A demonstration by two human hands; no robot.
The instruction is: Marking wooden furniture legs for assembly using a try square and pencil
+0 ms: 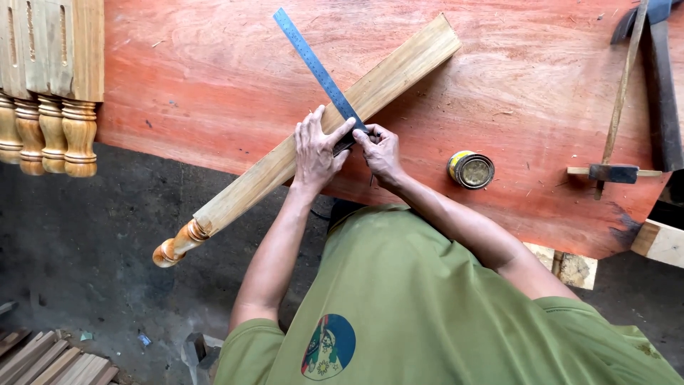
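Now my left hand [315, 152] presses the ruler [320, 73] flat across the leg [313, 135] on the worktop [214, 85]; my right hand [380, 153] pinches a pencil, I think. If pressure eases, the ruler could skew.

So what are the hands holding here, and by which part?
Left hand presses the metal square onto the wooden leg near the blade's lower end. Right hand grips something thin there; what it is cannot be told.

Reddish plywood tabletop [214, 85]. On it: long turned wooden leg [313, 139] lying diagonal, overhanging the near edge; small round tin [471, 170]; hammer [618, 107] at right; stacked turned legs [50, 85] at left.
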